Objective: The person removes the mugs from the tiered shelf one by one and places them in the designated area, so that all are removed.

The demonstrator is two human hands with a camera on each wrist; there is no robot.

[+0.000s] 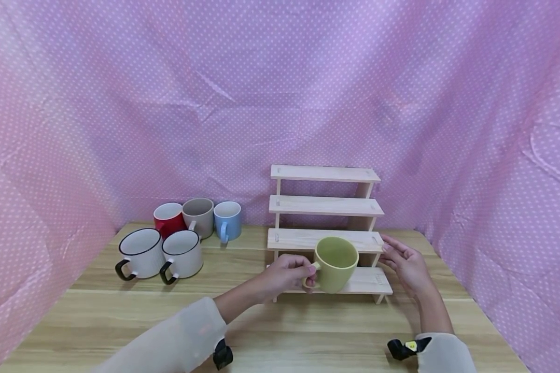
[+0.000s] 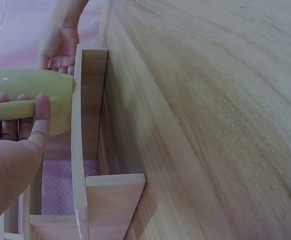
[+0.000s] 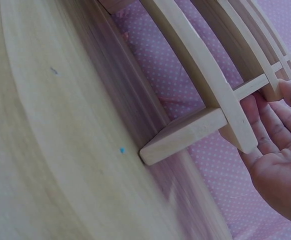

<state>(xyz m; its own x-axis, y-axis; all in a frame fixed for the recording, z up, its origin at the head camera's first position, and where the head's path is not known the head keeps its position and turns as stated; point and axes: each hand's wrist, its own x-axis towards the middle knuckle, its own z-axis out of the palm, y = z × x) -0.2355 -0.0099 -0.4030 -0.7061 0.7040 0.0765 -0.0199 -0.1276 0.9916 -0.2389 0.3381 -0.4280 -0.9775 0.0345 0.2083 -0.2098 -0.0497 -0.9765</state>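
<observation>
My left hand [image 1: 289,274] pinches the handle of a yellow-green mug [image 1: 337,267], which is upright at the front of a stepped wooden rack [image 1: 326,239]. In the left wrist view, the mug's base [image 2: 63,100] meets or nearly meets the lowest board [image 2: 78,130]. At the rack's right end, my right hand [image 1: 408,267] holds the side near the second board from the bottom. The right wrist view shows that hand's thumb [image 3: 290,92] against a board end, with the fingers reaching behind the side support.
Left on the wooden table [image 1: 168,321] stand two white mugs with black rims [image 1: 142,254], a red mug [image 1: 168,223], a grey mug [image 1: 199,217] and a light blue mug [image 1: 228,223]. A pink dotted cloth [image 1: 280,103] hangs behind and at both sides.
</observation>
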